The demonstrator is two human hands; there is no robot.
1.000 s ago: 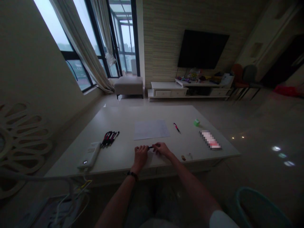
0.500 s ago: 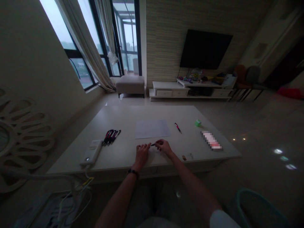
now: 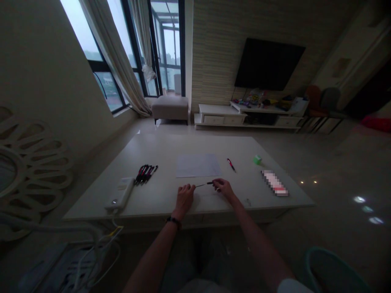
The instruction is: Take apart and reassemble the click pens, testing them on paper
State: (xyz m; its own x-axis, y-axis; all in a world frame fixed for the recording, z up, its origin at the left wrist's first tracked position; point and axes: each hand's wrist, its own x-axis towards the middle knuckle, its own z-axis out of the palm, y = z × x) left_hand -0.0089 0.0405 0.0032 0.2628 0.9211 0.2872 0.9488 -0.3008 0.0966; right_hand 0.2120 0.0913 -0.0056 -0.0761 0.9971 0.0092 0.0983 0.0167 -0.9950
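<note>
My left hand (image 3: 185, 194) and my right hand (image 3: 223, 187) rest on the near part of a pale low table (image 3: 171, 142). Between them stretches a thin dark pen part (image 3: 204, 184). The left fingertips pinch its thin end and the right fingers pinch its dark thicker end. A sheet of paper (image 3: 198, 165) lies just beyond the hands. A red pen (image 3: 231, 164) lies to the right of the paper. A bundle of several dark and red pens (image 3: 146, 173) lies to the left.
A white power bank (image 3: 121, 195) with a cable sits near the table's left front corner. A small green object (image 3: 257, 160) and a pink-white flat object (image 3: 274, 183) lie at the right. A tiny part (image 3: 248, 201) lies by the right wrist. A teal basket (image 3: 332, 270) stands on the floor at lower right.
My hands have drawn apart, the right moving right and away, so a thin part now shows stretched between them. The view has shifted slightly.
</note>
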